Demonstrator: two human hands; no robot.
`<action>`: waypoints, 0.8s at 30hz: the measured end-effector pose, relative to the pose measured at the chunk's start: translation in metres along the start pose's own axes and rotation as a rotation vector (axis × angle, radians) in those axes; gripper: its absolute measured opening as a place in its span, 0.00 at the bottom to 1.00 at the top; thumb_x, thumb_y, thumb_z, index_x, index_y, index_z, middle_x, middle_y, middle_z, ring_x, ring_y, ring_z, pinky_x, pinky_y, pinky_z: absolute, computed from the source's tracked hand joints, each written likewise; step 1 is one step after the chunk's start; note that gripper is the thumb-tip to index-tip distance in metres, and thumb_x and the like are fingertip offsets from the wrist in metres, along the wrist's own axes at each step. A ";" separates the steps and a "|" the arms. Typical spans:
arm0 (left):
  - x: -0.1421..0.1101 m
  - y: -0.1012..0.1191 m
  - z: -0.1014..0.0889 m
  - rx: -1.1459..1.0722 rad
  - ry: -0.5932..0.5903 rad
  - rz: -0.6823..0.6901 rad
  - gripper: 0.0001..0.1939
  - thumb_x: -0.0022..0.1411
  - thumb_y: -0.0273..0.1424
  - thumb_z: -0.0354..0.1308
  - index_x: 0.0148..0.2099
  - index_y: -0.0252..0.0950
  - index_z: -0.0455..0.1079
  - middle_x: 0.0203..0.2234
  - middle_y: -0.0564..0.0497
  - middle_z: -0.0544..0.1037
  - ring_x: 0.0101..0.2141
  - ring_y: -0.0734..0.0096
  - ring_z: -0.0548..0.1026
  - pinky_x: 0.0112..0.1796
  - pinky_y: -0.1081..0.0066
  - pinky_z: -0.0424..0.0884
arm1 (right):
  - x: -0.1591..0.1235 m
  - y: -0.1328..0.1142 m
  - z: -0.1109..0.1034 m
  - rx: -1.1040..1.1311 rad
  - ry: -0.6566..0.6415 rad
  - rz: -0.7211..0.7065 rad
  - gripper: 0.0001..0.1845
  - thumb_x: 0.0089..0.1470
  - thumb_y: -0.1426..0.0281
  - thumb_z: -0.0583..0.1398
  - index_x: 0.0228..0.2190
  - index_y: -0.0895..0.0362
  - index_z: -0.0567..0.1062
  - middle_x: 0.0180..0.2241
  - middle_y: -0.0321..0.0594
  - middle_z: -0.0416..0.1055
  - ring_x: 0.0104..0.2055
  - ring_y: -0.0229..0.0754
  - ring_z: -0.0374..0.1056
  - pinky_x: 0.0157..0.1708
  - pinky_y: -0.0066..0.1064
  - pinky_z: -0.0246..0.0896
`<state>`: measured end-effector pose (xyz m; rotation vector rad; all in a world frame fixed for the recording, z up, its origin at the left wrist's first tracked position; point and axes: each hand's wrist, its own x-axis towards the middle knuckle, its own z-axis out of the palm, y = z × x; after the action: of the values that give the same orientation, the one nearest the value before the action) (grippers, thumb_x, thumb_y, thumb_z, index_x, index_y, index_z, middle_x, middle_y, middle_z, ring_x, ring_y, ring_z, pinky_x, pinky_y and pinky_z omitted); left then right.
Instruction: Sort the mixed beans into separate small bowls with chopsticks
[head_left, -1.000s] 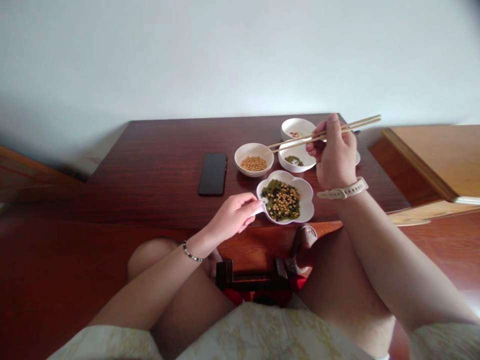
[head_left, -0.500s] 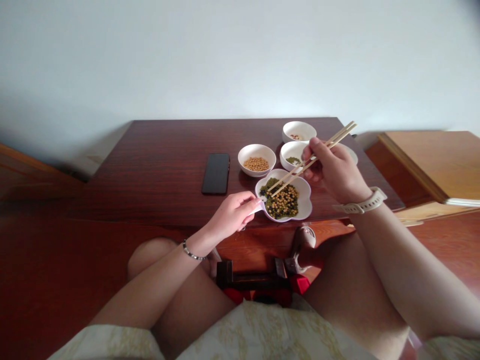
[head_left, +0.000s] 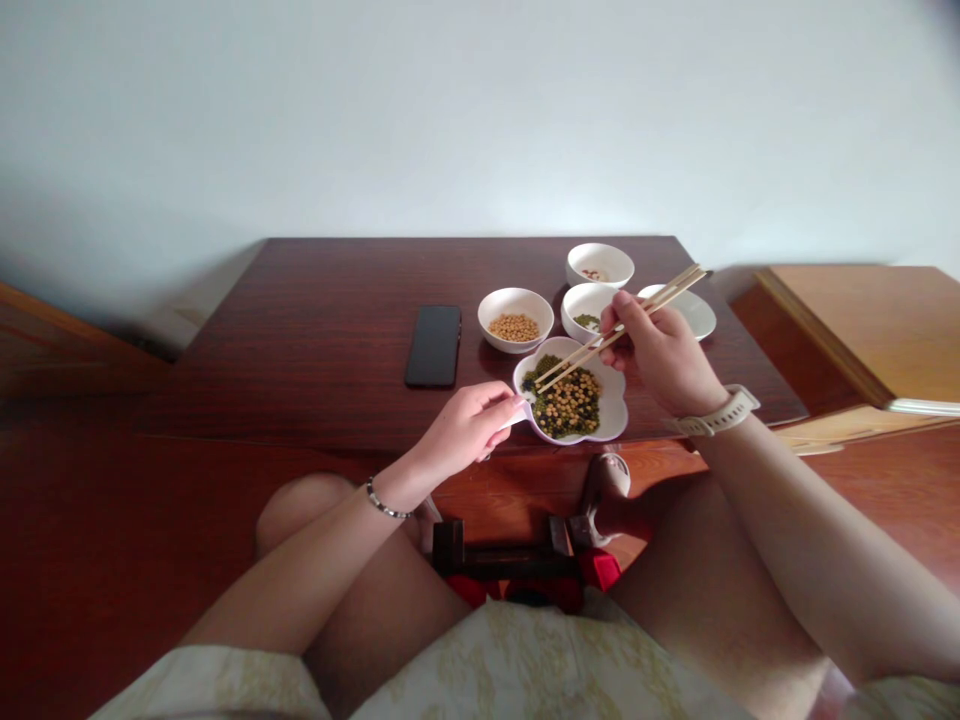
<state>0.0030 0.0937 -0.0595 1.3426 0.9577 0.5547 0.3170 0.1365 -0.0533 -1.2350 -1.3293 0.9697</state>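
A scalloped white bowl (head_left: 613, 405) with a lilac outside sits at the table's near edge, holding a mix of green, black and yellow beans. My left hand (head_left: 472, 425) is closed around a short white handle (head_left: 517, 415) at the bowl's left side. In my right hand (head_left: 660, 350) is a pair of wooden chopsticks (head_left: 664, 293), slanting down to the left. Their tips are among the beans on the bowl's left side, slightly apart. Whether a bean is between them is too small to tell.
Behind stand a bowl of yellow beans (head_left: 514, 328), a bowl with green beans (head_left: 581, 305) and a bowl with a few reddish pieces (head_left: 600, 262). A white plate (head_left: 697, 315) lies partly behind my right hand. A black phone (head_left: 433, 346) rests on the dark table (head_left: 330, 330).
My right hand has shifted slightly left, and the chopsticks' back ends have dropped. Their tips are closer together, nearer the bowl's left side. My left hand keeps its hold.
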 end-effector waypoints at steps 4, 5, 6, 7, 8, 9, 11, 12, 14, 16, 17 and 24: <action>0.001 -0.004 -0.002 -0.015 -0.017 0.000 0.20 0.82 0.49 0.75 0.41 0.45 0.75 0.25 0.58 0.71 0.24 0.69 0.64 0.27 0.65 0.60 | 0.001 0.001 0.001 -0.009 0.019 0.008 0.43 0.66 0.22 0.75 0.33 0.48 0.82 0.22 0.40 0.77 0.21 0.42 0.69 0.20 0.32 0.61; 0.001 -0.005 -0.002 -0.018 -0.017 0.000 0.19 0.82 0.48 0.75 0.42 0.45 0.75 0.26 0.58 0.71 0.24 0.69 0.65 0.27 0.65 0.60 | 0.001 0.001 0.001 -0.012 0.029 0.008 0.43 0.66 0.21 0.75 0.33 0.48 0.82 0.22 0.40 0.77 0.21 0.42 0.69 0.20 0.32 0.61; 0.001 -0.005 -0.002 -0.019 -0.017 0.000 0.19 0.82 0.47 0.75 0.42 0.45 0.75 0.26 0.58 0.71 0.24 0.69 0.65 0.27 0.65 0.59 | 0.001 0.001 0.001 -0.015 0.039 0.007 0.43 0.67 0.22 0.75 0.33 0.49 0.82 0.22 0.40 0.77 0.21 0.42 0.69 0.20 0.32 0.61; 0.001 -0.004 -0.002 -0.020 -0.017 0.001 0.19 0.82 0.47 0.75 0.41 0.45 0.74 0.26 0.58 0.71 0.24 0.70 0.65 0.28 0.65 0.59 | 0.000 0.001 0.000 -0.013 0.048 0.009 0.43 0.68 0.22 0.74 0.33 0.49 0.82 0.22 0.40 0.76 0.21 0.42 0.68 0.20 0.32 0.60; 0.000 -0.004 -0.001 -0.019 -0.015 0.002 0.19 0.83 0.47 0.75 0.41 0.45 0.74 0.26 0.58 0.71 0.24 0.70 0.65 0.28 0.65 0.59 | 0.000 0.001 0.000 -0.006 0.060 0.012 0.42 0.69 0.24 0.74 0.33 0.49 0.82 0.23 0.40 0.76 0.21 0.41 0.68 0.20 0.33 0.60; 0.000 -0.003 -0.001 -0.017 -0.013 0.002 0.20 0.83 0.46 0.75 0.41 0.45 0.74 0.26 0.58 0.71 0.24 0.70 0.65 0.28 0.65 0.59 | 0.000 0.001 0.000 0.007 0.077 0.015 0.41 0.71 0.25 0.74 0.33 0.49 0.81 0.23 0.40 0.75 0.22 0.41 0.68 0.20 0.33 0.60; -0.001 -0.001 0.000 -0.011 0.000 0.001 0.21 0.82 0.47 0.75 0.40 0.45 0.72 0.26 0.58 0.70 0.24 0.70 0.64 0.28 0.65 0.59 | 0.001 0.000 -0.001 0.042 0.112 0.018 0.38 0.74 0.30 0.75 0.33 0.49 0.81 0.24 0.39 0.74 0.23 0.41 0.69 0.21 0.33 0.60; -0.001 -0.001 0.000 -0.006 0.001 -0.001 0.22 0.82 0.48 0.75 0.39 0.45 0.72 0.25 0.57 0.70 0.24 0.69 0.64 0.28 0.64 0.59 | 0.002 0.000 -0.002 0.058 0.128 0.013 0.36 0.76 0.32 0.75 0.34 0.49 0.81 0.25 0.39 0.74 0.24 0.41 0.70 0.22 0.34 0.61; -0.001 0.000 0.000 0.003 -0.003 -0.001 0.21 0.82 0.49 0.74 0.40 0.45 0.73 0.25 0.57 0.70 0.23 0.69 0.65 0.28 0.64 0.59 | 0.008 0.002 -0.002 0.081 0.170 -0.022 0.34 0.76 0.33 0.75 0.35 0.48 0.80 0.28 0.40 0.74 0.25 0.43 0.71 0.22 0.36 0.62; 0.000 -0.002 0.000 0.009 -0.003 0.005 0.21 0.83 0.49 0.74 0.40 0.45 0.74 0.25 0.57 0.70 0.23 0.68 0.65 0.27 0.64 0.59 | 0.018 0.005 0.000 0.096 0.227 -0.074 0.35 0.75 0.31 0.74 0.35 0.48 0.79 0.30 0.41 0.75 0.26 0.44 0.72 0.22 0.37 0.64; 0.000 -0.003 -0.001 0.009 0.000 0.009 0.21 0.83 0.49 0.73 0.40 0.45 0.73 0.25 0.57 0.70 0.23 0.68 0.65 0.27 0.64 0.59 | 0.023 0.006 0.003 0.104 0.263 -0.099 0.37 0.74 0.30 0.74 0.34 0.47 0.78 0.30 0.40 0.74 0.27 0.44 0.72 0.22 0.37 0.66; 0.002 -0.010 0.000 0.013 0.004 0.013 0.22 0.88 0.51 0.68 0.41 0.44 0.72 0.25 0.59 0.68 0.23 0.71 0.63 0.28 0.66 0.56 | 0.053 0.012 0.025 0.225 0.443 -0.163 0.30 0.83 0.38 0.68 0.37 0.47 0.75 0.29 0.34 0.72 0.27 0.39 0.73 0.24 0.30 0.68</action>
<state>0.0025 0.0935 -0.0697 1.3610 0.9582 0.5621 0.2977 0.1930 -0.0607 -1.0719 -0.9284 0.6603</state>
